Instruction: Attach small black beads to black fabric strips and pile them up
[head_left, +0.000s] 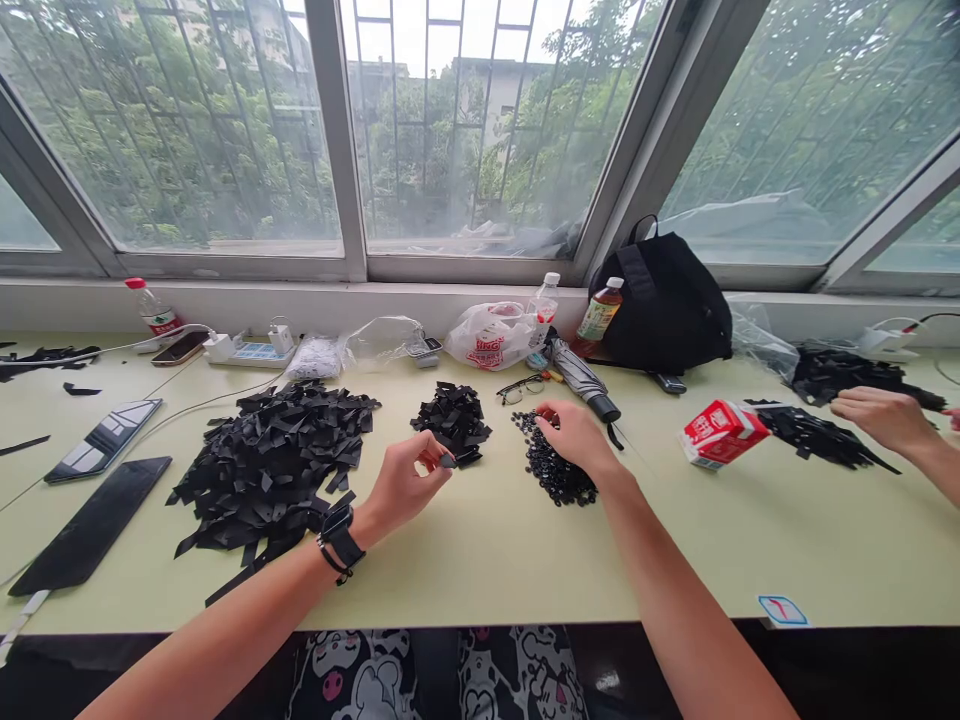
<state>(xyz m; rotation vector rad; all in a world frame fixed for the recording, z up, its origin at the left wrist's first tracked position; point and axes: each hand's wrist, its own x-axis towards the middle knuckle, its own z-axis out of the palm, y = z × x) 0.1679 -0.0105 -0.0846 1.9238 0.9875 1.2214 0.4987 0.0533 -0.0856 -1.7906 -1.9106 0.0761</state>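
My left hand (409, 480), with a dark watch on its wrist, pinches a small black piece (447, 461) just in front of a small pile of black strips (452, 420). To its left lies a larger heap of black strips (277, 465). My right hand (576, 436) reaches to the upper edge of a pile of small black round parts (559, 477). Its thumb and fingers are close together over the parts; whatever is between the fingertips is too small to make out.
Behind the piles are glasses (521, 388), a folded umbrella (581, 375), a plastic bag (491, 337), bottles and a black backpack (667, 305). A red carton (721, 434) stands right, near another person's hand (885, 415) and black strips. Phones (103, 440) lie left.
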